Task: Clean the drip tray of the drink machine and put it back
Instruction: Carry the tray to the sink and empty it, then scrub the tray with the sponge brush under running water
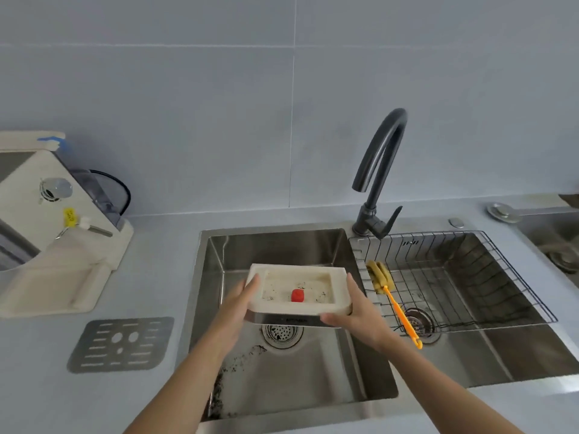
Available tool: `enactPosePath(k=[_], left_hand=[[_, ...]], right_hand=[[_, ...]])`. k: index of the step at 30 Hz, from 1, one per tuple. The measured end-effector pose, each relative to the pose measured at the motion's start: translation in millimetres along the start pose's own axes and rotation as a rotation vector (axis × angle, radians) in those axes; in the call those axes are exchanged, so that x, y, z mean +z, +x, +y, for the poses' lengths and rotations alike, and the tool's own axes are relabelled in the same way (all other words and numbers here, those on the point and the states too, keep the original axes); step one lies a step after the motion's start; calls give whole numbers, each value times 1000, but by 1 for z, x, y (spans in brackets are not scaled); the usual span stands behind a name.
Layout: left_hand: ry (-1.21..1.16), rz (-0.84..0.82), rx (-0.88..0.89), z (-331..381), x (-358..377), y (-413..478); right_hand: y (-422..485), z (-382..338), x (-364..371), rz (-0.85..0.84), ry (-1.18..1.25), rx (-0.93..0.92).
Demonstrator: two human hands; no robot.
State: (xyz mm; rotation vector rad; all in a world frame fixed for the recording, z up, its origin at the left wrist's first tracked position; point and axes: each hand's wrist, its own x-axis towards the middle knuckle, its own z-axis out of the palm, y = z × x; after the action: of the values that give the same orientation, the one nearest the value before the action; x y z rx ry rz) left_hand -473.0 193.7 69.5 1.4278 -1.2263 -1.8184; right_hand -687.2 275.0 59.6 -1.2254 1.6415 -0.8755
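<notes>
Dirty white drip tray [340, 288] above sink [282, 242]

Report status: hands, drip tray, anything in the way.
Left hand and right hand grip the drip tray by its ends, over the left sink basin. Dark specks and a red float inside. Faucet off to the right; nothing blocking.

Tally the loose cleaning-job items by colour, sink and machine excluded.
White: 1, the drip tray, held over the left basin by the left hand and right hand
Red: 1, the float inside the tray
Grey: 1, the grate on the counter
Yellow and orange: 1, the brush in the wire basket
Total: 4
</notes>
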Motion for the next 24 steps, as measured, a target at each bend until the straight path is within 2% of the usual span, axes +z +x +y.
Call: enactPosePath(k=[6,11,18,21,23,24], left_hand=[[-175,142,-114,-11,27,-12],[-286,191,-179,-11,28,-20],[-314,207,-178,-12,22,-13],[-322,206,-160,-9,21,-6],[-323,214,-150,-5,19,0],[-327,215,-145,-4,18,4]], right_hand=[[-11,8,-22,-33,-54,-158],[-15,8,-28,-85,-79,-250],[-7,6,-23,-97,-96,-263],[-5,-2,-28,-159,-4,-240],[-4,-8,-35,-138,95,-163],[0,-9,-41,-71,144,-85]])
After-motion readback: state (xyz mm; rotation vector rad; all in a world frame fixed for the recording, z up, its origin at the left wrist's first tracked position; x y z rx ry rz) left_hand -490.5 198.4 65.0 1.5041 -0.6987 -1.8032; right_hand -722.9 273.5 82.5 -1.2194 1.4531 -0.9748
